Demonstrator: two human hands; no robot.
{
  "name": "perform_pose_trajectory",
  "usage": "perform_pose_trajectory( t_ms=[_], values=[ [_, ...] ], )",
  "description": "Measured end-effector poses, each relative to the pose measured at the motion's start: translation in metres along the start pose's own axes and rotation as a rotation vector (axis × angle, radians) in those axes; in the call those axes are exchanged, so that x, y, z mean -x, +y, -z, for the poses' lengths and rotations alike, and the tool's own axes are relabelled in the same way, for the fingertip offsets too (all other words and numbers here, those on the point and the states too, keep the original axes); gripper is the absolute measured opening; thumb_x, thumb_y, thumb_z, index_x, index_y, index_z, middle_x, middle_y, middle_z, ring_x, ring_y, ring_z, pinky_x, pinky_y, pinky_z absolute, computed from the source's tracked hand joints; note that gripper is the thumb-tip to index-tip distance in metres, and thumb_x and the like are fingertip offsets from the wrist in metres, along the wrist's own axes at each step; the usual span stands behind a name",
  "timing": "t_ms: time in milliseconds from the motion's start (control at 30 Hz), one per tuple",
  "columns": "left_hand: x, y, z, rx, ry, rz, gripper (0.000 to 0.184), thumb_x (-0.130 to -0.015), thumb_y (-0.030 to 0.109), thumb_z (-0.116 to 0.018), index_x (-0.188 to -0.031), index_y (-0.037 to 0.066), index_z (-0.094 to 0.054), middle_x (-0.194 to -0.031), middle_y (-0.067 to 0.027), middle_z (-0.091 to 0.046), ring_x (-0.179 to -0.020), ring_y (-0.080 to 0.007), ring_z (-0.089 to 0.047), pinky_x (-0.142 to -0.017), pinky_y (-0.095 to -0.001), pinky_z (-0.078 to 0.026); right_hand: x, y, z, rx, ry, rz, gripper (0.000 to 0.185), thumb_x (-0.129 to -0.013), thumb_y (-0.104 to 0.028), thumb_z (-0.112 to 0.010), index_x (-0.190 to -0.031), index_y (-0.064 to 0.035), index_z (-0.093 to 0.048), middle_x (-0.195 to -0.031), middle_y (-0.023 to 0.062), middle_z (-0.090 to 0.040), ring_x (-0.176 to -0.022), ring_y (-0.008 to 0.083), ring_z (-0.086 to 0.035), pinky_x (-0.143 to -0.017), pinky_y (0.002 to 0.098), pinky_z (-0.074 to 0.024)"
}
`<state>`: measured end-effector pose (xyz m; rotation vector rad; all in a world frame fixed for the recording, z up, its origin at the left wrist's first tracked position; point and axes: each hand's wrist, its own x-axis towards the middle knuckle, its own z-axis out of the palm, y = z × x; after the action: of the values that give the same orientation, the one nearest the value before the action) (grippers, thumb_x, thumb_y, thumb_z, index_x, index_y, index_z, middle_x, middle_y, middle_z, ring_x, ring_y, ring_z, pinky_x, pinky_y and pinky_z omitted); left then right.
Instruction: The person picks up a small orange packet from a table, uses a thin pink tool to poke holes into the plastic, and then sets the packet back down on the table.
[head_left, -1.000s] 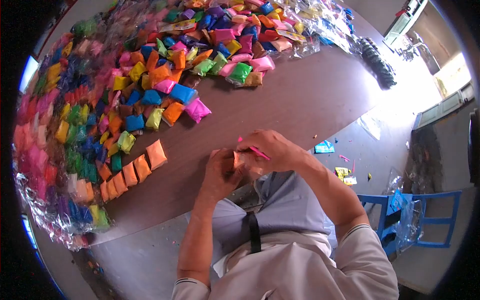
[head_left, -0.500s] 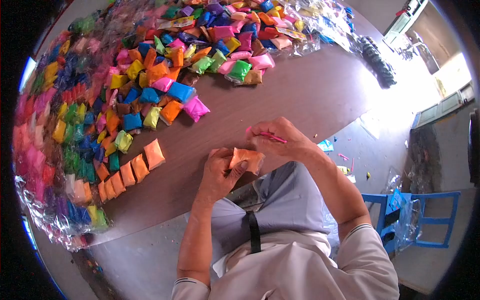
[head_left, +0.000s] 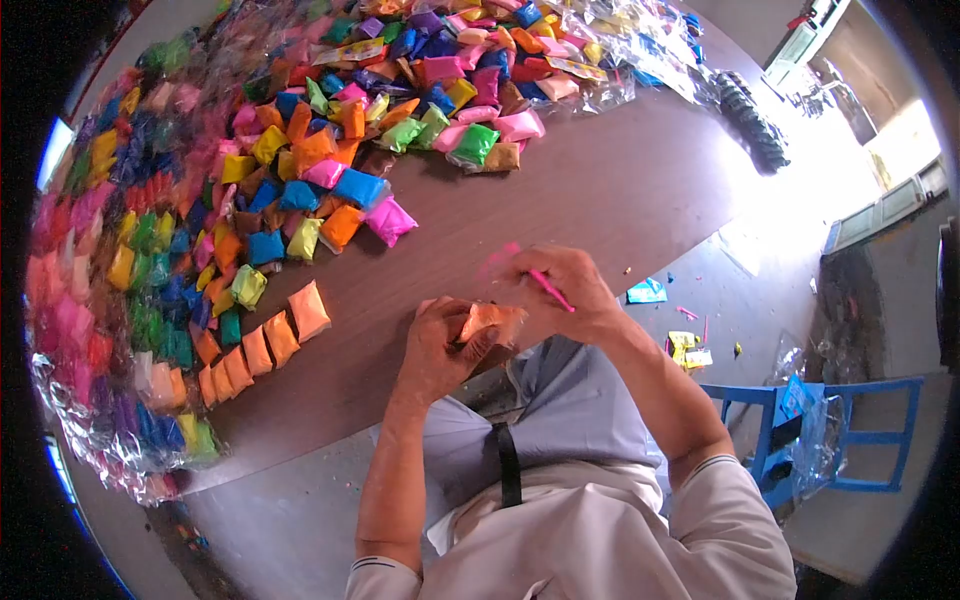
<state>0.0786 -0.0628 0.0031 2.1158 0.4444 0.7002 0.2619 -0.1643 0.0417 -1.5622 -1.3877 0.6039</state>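
My left hand point(head_left: 440, 345) is closed around a soft orange clay packet point(head_left: 495, 322) in clear plastic, held over the table's near edge, thumb against its front. Just to the right and slightly above, my right hand point(head_left: 570, 285) grips a thin pink plastic stick point(head_left: 548, 288). One end of the stick slants down past the back of the hand; around the fingertips a pink part is smeared by motion. A short gap separates the two hands. To the left, a row of several orange packets point(head_left: 281, 338) lies on the brown table point(head_left: 600, 180).
A large heap of colourful clay packets point(head_left: 300, 195) covers the table's left and far side, with clear plastic wrapping around it. A dark ridged object point(head_left: 752, 120) lies at the far right edge. On the floor are a blue wrapper point(head_left: 647, 291), scraps and a blue chair point(head_left: 870, 435).
My right hand has turned, and the pink stick now slants more steeply downward. The orange packet has tilted slightly in my left hand, which stays in about the same place.
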Motion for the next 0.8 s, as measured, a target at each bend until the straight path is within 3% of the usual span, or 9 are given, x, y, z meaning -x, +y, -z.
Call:
perform_pose_trajectory(
  t_ms=[67, 167, 267, 300, 367, 500, 567, 800],
  values=[
    [-0.005, 0.005, 0.005, -0.104, -0.033, -0.073, 0.030, -0.084, 0.035, -0.067, -0.085, 0.005, -0.068, -0.084, -0.0076, -0.062, -0.082, -0.0259, -0.056, -0.082, -0.0357, -0.040, 0.005, 0.004, 0.006, 0.148, 0.048, -0.078, 0.028, -0.079, -0.026, -0.070, -0.092, -0.0034, -0.061, -0.080, 0.0162, -0.060, -0.074, 0.0317, -0.060, -0.066, 0.0382, -0.0470],
    [-0.006, 0.006, 0.008, -0.073, -0.093, -0.014, 0.028, -0.084, 0.034, -0.066, -0.089, 0.006, -0.067, -0.083, -0.0068, -0.063, -0.080, -0.0247, -0.057, -0.081, -0.0348, -0.040, 0.015, 0.007, 0.007, 0.102, -0.164, 0.014, 0.025, -0.080, -0.025, -0.068, -0.092, -0.0034, -0.061, -0.079, 0.0153, -0.060, -0.072, 0.0318, -0.060, -0.064, 0.0390, -0.0461],
    [-0.007, 0.005, 0.008, -0.011, -0.087, -0.032, 0.029, -0.084, 0.034, -0.066, -0.090, 0.005, -0.066, -0.084, -0.0061, -0.063, -0.079, -0.0233, -0.057, -0.080, -0.0345, -0.040, 0.021, 0.012, -0.002, 0.081, -0.181, 0.009, 0.022, -0.079, -0.017, -0.071, -0.094, -0.0013, -0.064, -0.085, 0.0141, -0.063, -0.077, 0.0268, -0.061, -0.069, 0.0340, -0.0482],
    [-0.007, 0.006, 0.007, 0.002, -0.074, -0.047, 0.030, -0.084, 0.035, -0.067, -0.090, 0.005, -0.066, -0.085, -0.0062, -0.063, -0.079, -0.0233, -0.056, -0.080, -0.0344, -0.039, 0.022, 0.007, -0.002, -0.048, -0.109, -0.007, 0.025, -0.077, -0.015, -0.072, -0.095, -0.0017, -0.063, -0.084, 0.0136, -0.062, -0.077, 0.0290, -0.061, -0.069, 0.0349, -0.0482],
    [-0.007, 0.005, 0.007, 0.027, -0.046, -0.073, 0.032, -0.083, 0.035, -0.068, -0.090, 0.005, -0.065, -0.085, -0.0064, -0.063, -0.079, -0.0234, -0.056, -0.080, -0.0343, -0.039, 0.021, 0.008, -0.003, -0.016, -0.021, 0.087, 0.023, -0.076, -0.012, -0.071, -0.095, -0.0030, -0.062, -0.084, 0.0140, -0.061, -0.076, 0.0312, -0.061, -0.068, 0.0371, -0.0487],
    [0.000, 0.001, 0.008, 0.185, -0.031, 0.088, 0.041, -0.083, 0.042, -0.067, -0.096, 0.004, -0.064, -0.086, -0.0075, -0.062, -0.082, -0.0234, -0.054, -0.081, -0.0334, -0.039, 0.024, 0.004, -0.005, 0.078, 0.138, 0.170, 0.028, -0.072, -0.003, -0.070, -0.098, -0.0046, -0.060, -0.089, 0.0135, -0.060, -0.078, 0.0311, -0.061, -0.068, 0.0371, -0.0500],
    [0.003, -0.006, 0.012, 0.285, -0.079, 0.182, 0.046, -0.084, 0.046, -0.065, -0.098, 0.003, -0.064, -0.087, -0.0082, -0.061, -0.084, -0.0233, -0.053, -0.082, -0.0330, -0.039, 0.025, 0.005, -0.005, 0.105, 0.168, 0.203, 0.031, -0.070, -0.001, -0.069, -0.099, -0.0051, -0.059, -0.092, 0.0132, -0.059, -0.080, 0.0311, -0.061, -0.069, 0.0371, -0.0506],
    [0.001, -0.003, 0.013, 0.328, -0.062, 0.198, 0.051, -0.088, 0.051, -0.059, -0.097, 0.001, -0.062, -0.082, -0.0054, -0.059, -0.081, -0.0185, -0.050, -0.077, -0.0309, -0.039, 0.027, 0.004, -0.024, 0.187, 0.288, 0.367, 0.030, -0.071, 0.001, -0.069, -0.098, -0.0046, -0.058, -0.094, 0.0136, -0.059, -0.084, 0.0312, -0.061, -0.070, 0.0381, -0.0518]
  ],
)
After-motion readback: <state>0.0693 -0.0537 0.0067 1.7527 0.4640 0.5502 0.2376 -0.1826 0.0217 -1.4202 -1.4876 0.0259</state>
